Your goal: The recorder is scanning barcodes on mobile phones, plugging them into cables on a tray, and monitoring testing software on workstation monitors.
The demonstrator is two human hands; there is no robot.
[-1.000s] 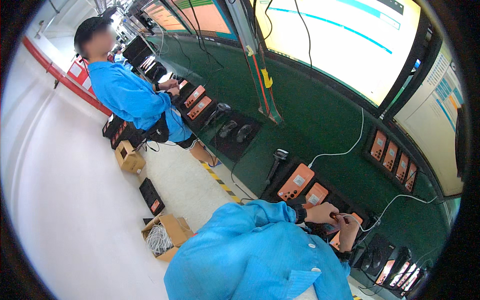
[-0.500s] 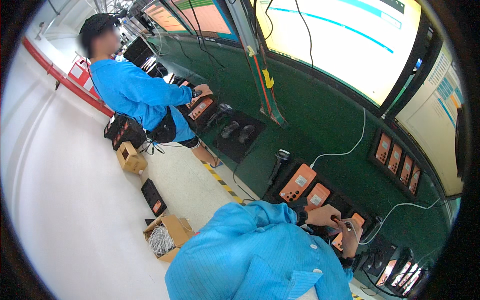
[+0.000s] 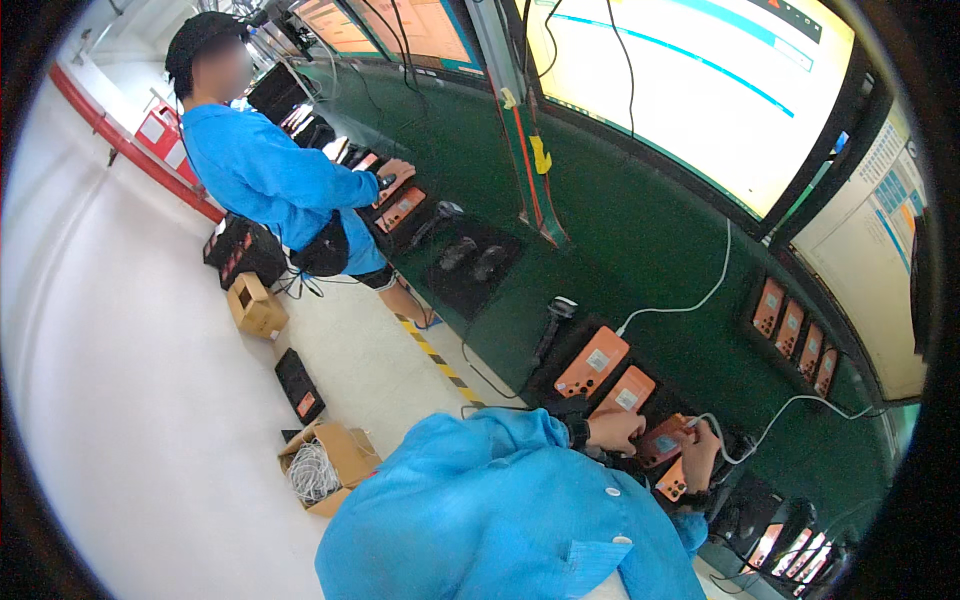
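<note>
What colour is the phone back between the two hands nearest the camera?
Dull reddish orange; the phone back shows in the head view, the only one.

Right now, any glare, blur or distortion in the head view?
Head view: the large monitor is mostly washed out; the far-right monitor bows along its frame; corners are black; the green worktop looks grainy; the co-worker's face is blurred; the darker orange phone is too small for fine detail.

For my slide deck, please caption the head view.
Right hand at a white cable by a reddish phone, left hand close by.
</note>
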